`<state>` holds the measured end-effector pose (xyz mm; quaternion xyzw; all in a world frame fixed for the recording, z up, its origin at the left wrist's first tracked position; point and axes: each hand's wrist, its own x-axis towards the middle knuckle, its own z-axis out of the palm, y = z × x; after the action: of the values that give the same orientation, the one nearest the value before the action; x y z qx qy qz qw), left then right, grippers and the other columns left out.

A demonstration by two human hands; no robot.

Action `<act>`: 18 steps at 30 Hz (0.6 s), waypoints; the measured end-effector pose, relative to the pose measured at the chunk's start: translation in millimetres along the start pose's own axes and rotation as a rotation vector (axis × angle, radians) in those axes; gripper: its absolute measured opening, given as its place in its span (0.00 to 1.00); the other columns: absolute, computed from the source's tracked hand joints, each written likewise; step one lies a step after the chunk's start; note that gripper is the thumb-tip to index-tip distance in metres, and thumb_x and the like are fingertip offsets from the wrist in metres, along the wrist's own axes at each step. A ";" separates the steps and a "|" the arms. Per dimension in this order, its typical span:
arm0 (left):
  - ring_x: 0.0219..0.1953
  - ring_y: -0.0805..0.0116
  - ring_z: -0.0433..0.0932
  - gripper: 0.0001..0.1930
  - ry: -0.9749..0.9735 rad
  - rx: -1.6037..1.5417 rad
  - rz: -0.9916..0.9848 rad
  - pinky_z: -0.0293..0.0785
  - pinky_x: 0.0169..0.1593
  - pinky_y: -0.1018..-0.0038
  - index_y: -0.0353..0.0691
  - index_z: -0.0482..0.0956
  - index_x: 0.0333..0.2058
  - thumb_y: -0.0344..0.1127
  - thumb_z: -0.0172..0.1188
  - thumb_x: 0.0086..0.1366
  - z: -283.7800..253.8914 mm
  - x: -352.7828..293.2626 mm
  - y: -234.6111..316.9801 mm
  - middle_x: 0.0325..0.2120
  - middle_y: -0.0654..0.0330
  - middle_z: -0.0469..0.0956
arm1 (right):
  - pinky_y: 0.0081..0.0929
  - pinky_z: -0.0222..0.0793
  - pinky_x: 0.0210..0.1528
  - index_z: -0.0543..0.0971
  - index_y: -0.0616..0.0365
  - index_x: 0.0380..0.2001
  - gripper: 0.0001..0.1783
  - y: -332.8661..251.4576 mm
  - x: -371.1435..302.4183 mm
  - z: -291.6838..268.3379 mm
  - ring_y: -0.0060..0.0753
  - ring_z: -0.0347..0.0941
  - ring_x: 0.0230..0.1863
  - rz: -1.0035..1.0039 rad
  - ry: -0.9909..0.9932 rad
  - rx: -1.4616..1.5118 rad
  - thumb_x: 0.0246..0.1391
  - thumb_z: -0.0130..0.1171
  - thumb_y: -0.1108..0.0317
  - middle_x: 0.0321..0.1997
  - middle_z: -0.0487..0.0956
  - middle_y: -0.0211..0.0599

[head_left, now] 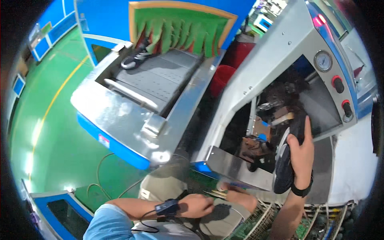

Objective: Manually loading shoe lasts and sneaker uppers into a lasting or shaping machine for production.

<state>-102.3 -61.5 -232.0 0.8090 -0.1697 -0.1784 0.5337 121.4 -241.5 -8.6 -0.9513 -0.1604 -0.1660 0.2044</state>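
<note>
My right hand [302, 154] is wrapped round a dark shoe [283, 170] with a pale sole edge, its forefinger stretched out along the upper. The shoe stands on end in front of the grey machine's opening, its far end reaching inside. Over my lap, my left hand [197, 205] is curled closed; what lies inside its fingers, if anything, is hidden. A dark device with a cable [167, 208] is strapped to my left wrist, and a dark band [302, 189] circles the right.
Left stands a conveyor [160, 74] with a dark shoe [134, 59] near a green strip curtain [176, 30]. The grey machine [240, 86] carries a round gauge [323, 61] and red-ringed knobs [338, 84]. A red bin [221, 80] stands between them. Wire racks [260, 220] lie low right.
</note>
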 end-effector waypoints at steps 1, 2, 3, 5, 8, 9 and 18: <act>0.37 0.42 0.79 0.17 -0.019 -0.001 0.015 0.74 0.41 0.51 0.36 0.76 0.37 0.46 0.50 0.72 -1.4 -3.2 6.2 0.30 0.45 0.79 | 0.42 0.65 0.61 0.57 0.52 0.73 0.44 0.5 -3.1 2.7 0.63 0.70 0.59 -0.017 0.067 -0.069 0.53 0.60 0.64 0.60 0.70 0.66; 0.37 0.42 0.79 0.17 -0.008 0.019 0.001 0.74 0.41 0.51 0.36 0.76 0.37 0.46 0.50 0.72 0.7 -7.4 9.5 0.30 0.45 0.79 | 0.46 0.65 0.61 0.55 0.46 0.73 0.45 -1.2 -7.5 3.9 0.67 0.70 0.58 -0.023 0.098 -0.045 0.53 0.59 0.65 0.61 0.69 0.66; 0.36 0.42 0.79 0.16 0.022 -0.001 0.030 0.74 0.41 0.52 0.36 0.76 0.37 0.46 0.50 0.72 4.8 -12.2 12.5 0.30 0.45 0.79 | 0.46 0.65 0.61 0.55 0.46 0.73 0.45 -4.5 -12.9 3.4 0.67 0.70 0.58 -0.027 0.107 -0.023 0.53 0.59 0.65 0.61 0.69 0.66; 0.36 0.42 0.79 0.16 0.047 0.002 0.063 0.74 0.40 0.52 0.36 0.76 0.37 0.46 0.50 0.72 8.1 -22.8 15.8 0.30 0.45 0.79 | 0.49 0.66 0.59 0.56 0.46 0.73 0.44 -24.3 -25.2 0.6 0.70 0.69 0.57 -0.042 0.142 0.039 0.53 0.59 0.65 0.60 0.68 0.67; 0.34 0.48 0.81 0.16 0.109 0.025 0.086 0.76 0.39 0.56 0.37 0.76 0.42 0.46 0.51 0.72 15.4 -31.4 11.5 0.29 0.48 0.80 | 0.53 0.72 0.50 0.62 0.40 0.70 0.47 -38.5 -102.7 -6.1 0.75 0.70 0.53 -0.251 0.157 -0.341 0.44 0.65 0.65 0.61 0.66 0.68; 0.34 0.48 0.81 0.16 0.091 0.023 0.083 0.76 0.39 0.56 0.37 0.76 0.42 0.46 0.51 0.72 13.5 -34.0 16.4 0.29 0.48 0.80 | 0.53 0.75 0.46 0.71 0.40 0.65 0.42 -37.5 -129.4 -7.0 0.73 0.72 0.51 -0.314 0.125 -0.354 0.41 0.67 0.65 0.61 0.66 0.66; 0.48 0.68 0.80 0.32 -0.223 -1.585 -0.351 0.78 0.50 0.74 0.39 0.68 0.62 0.59 0.50 0.72 -5.0 -3.2 80.8 0.52 0.56 0.77 | 0.44 0.78 0.47 0.71 0.68 0.56 0.40 -33.9 -253.1 -39.4 0.57 0.78 0.49 -0.423 -0.417 0.020 0.45 0.76 0.56 0.51 0.75 0.63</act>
<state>-109.5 -86.1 -155.1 0.1840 0.0838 -0.4056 0.8914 -127.3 -289.6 -59.8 -0.9083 -0.3950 -0.0045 0.1373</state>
